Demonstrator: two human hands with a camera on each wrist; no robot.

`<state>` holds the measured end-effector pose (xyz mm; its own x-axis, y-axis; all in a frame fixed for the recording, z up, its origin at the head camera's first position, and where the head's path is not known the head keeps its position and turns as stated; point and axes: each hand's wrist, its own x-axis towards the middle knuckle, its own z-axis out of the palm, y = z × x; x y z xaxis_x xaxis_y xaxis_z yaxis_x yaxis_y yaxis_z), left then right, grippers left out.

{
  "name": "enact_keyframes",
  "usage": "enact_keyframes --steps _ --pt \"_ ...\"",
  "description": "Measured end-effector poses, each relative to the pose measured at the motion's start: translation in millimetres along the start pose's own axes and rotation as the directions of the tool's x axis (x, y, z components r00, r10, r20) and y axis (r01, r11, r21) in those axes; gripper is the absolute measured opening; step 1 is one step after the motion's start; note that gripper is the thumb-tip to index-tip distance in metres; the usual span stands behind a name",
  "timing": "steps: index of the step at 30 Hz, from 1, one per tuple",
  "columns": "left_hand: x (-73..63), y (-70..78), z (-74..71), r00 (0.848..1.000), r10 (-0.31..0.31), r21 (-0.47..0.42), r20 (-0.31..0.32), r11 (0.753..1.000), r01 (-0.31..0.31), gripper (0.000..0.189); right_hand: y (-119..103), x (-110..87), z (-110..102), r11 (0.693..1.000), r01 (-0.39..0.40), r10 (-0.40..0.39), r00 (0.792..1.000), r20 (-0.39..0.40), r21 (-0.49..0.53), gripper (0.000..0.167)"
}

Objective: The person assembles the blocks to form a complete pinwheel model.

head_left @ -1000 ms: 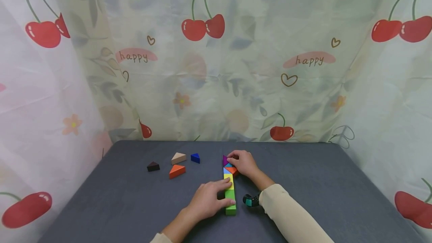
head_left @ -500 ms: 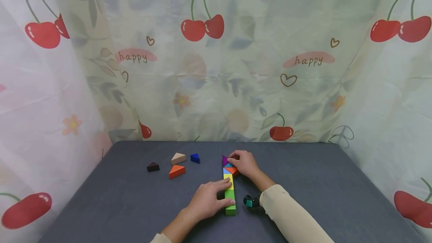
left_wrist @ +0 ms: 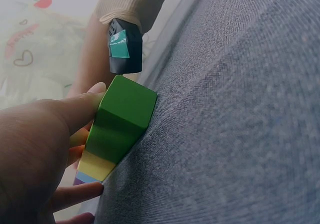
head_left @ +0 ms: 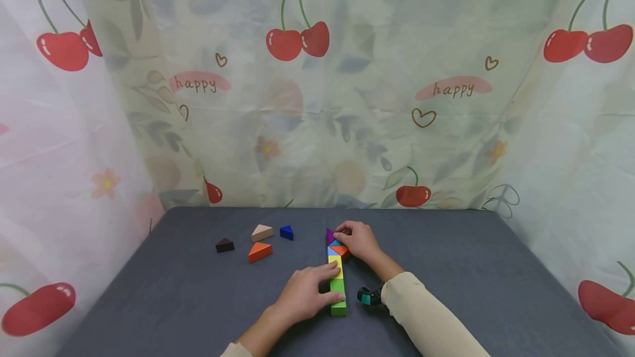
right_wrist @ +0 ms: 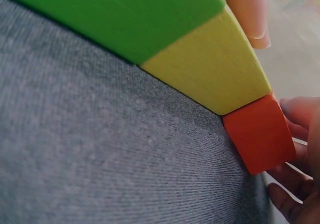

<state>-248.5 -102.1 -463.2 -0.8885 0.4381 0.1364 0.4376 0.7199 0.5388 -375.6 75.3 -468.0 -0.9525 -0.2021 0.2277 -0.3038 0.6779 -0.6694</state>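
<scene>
A straight row of wooden blocks runs away from me: a green block (head_left: 338,308) nearest, a yellow block (head_left: 335,272), then light-blue, orange (head_left: 342,250) and purple triangular blocks (head_left: 330,235) at the far end. My left hand (head_left: 306,293) lies along the row's left side, thumb on the green block and index finger on the yellow one; lower fingers touch the side in the left wrist view. At the far end my right hand (head_left: 359,240) pinches by the purple triangular block, thumb in front. Its other fingers are partly hidden behind the orange block (right_wrist: 259,134).
Left of the row lie loose triangular blocks: black (head_left: 225,245), beige (head_left: 262,232), orange (head_left: 260,252) and dark blue (head_left: 286,232). A black wrist device (head_left: 369,296) hangs under the right sleeve, close to the row. A printed curtain (head_left: 317,125) stands behind the grey tabletop (head_left: 446,269).
</scene>
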Motion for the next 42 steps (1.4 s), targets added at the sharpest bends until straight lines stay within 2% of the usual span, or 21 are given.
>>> enact_keyframes --steps 7,14,20,26,31,38,42 --pt "0.2 0.7 0.9 1.000 -0.002 -0.009 0.003 1.000 0.002 0.060 1.3 -2.7 -0.8 1.000 -0.003 0.003 1.000 -0.010 0.007 0.016" --pt "1.1 1.5 1.8 1.000 -0.006 -0.017 0.014 1.000 0.006 0.060 6.0 -6.7 -8.3 0.999 -0.010 0.013 0.997 -0.072 0.042 0.011" --pt "1.7 0.0 1.6 1.000 -0.012 -0.015 0.011 1.000 0.012 0.061 7.5 -13.8 -15.4 0.998 0.021 -0.016 0.994 -0.105 0.055 0.009" --pt "2.2 -0.2 0.5 0.999 -0.027 -0.011 0.028 1.000 0.028 0.062 7.5 -27.5 -19.4 0.997 0.070 -0.067 0.992 -0.109 0.027 0.008" --pt "2.6 0.2 -0.3 0.999 -0.024 -0.003 0.023 1.000 0.024 0.062 5.6 -37.5 -24.8 0.997 0.081 -0.078 0.988 -0.135 0.014 0.006" --pt "2.9 -0.7 0.6 1.000 0.014 0.018 -0.015 1.000 -0.014 0.061 1.6 -53.1 -31.5 0.994 0.108 -0.105 0.991 -0.079 0.024 0.006" --pt "3.4 -1.4 1.6 0.999 0.030 0.022 -0.021 0.999 -0.030 0.060 1.2 -64.0 -31.8 0.992 0.104 -0.103 0.994 -0.023 0.078 0.010"
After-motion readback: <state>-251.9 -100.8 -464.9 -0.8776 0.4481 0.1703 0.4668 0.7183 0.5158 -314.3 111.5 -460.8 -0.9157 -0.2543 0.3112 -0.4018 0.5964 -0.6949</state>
